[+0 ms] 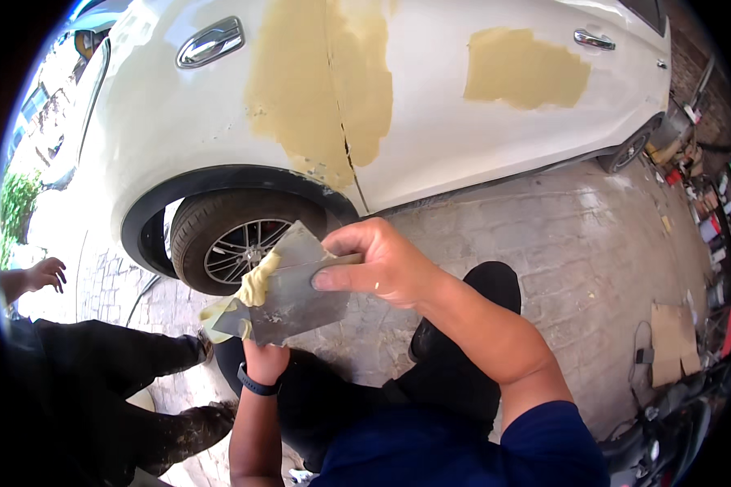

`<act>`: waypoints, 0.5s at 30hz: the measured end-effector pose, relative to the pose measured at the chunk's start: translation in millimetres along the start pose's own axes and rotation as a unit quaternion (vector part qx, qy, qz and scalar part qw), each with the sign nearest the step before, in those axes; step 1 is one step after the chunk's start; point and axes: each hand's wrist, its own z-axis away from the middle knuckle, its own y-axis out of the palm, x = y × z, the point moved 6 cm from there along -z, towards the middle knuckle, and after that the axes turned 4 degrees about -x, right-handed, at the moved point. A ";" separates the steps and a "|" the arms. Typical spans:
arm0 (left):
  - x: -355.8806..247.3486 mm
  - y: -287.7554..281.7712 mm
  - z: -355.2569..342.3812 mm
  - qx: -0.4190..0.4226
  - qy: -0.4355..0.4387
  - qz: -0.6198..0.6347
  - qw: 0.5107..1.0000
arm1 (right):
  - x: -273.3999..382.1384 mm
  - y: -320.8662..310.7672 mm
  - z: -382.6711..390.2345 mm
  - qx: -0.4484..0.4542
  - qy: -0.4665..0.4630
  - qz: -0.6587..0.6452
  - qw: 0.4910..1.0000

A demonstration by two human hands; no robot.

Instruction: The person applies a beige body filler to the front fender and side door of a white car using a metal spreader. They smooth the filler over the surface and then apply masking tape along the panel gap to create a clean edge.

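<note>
In front of the car's front wheel, two thin grey metal filler spreaders overlap. My right hand (382, 264) pinches the front spreader (304, 304) by its edge, thumb on top. The rear spreader (302, 243) shows as a corner above it. My left hand (266, 359), with a dark wristband, comes up beneath the plates and supports them from below; its fingers are mostly hidden. Thick pale yellow filler (257, 282) clings to the left edges. Beyond, the white car (430, 138) carries tan filler patches (300, 81) across the fender and door seam, and another on the rear door.
The front wheel (248, 243) stands just past my hands. Another person's hand (47, 274) and dark trousers (97, 381) are at the left. Flattened cardboard (672, 345) and assorted clutter line the right side of the paved floor (560, 243).
</note>
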 end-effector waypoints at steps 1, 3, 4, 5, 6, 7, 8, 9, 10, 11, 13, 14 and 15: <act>8.8 -7.4 -3.2 -0.021 -0.088 0.149 0.985 | -4.0 -11.5 8.6 -0.045 -0.011 -0.030 0.998; 10.2 -31.6 -18.6 -0.037 -0.147 0.348 0.925 | -25.3 -47.6 29.6 -0.127 -0.032 -0.096 0.987; 7.2 -51.9 -26.9 -0.039 -0.119 0.399 0.908 | -36.1 -63.0 39.5 -0.173 -0.027 -0.125 0.977; 12.5 -74.8 -29.4 -0.081 -0.120 0.426 0.893 | -47.3 -78.7 50.2 -0.217 -0.021 -0.153 0.964; 20.4 -96.8 -29.1 -0.122 -0.121 0.453 0.875 | -65.7 -96.6 63.4 -0.251 0.002 -0.151 0.956; 26.7 -117.1 -29.9 -0.124 -0.096 0.464 0.872 | -82.2 -110.8 74.5 -0.283 0.025 -0.148 0.947; 34.7 -140.2 -28.1 -0.106 -0.075 0.486 0.864 | -92.2 -115.3 80.7 -0.295 0.030 -0.143 0.944; 41.3 -158.0 -26.1 -0.114 -0.067 0.490 0.862 | -100.2 -118.4 88.6 -0.310 0.037 -0.136 0.940; 43.2 -173.2 -24.2 -0.123 -0.061 0.490 0.861 | -106.1 -119.7 93.0 -0.325 0.046 -0.133 0.935; 46.8 -185.3 -22.4 -0.133 -0.060 0.495 0.856 | -108.5 -119.0 91.9 -0.314 0.049 -0.109 0.942; 43.9 -195.4 -25.8 -0.095 -0.038 0.529 0.843 | -111.5 -114.2 87.0 -0.293 0.026 -0.113 0.949; 43.1 -200.5 -27.6 -0.085 -0.029 0.528 0.844 | -113.5 -111.1 84.2 -0.283 0.015 -0.115 0.952; 38.3 -204.2 -30.6 -0.076 -0.018 0.528 0.845 | -115.7 -106.7 82.2 -0.283 0.014 -0.122 0.951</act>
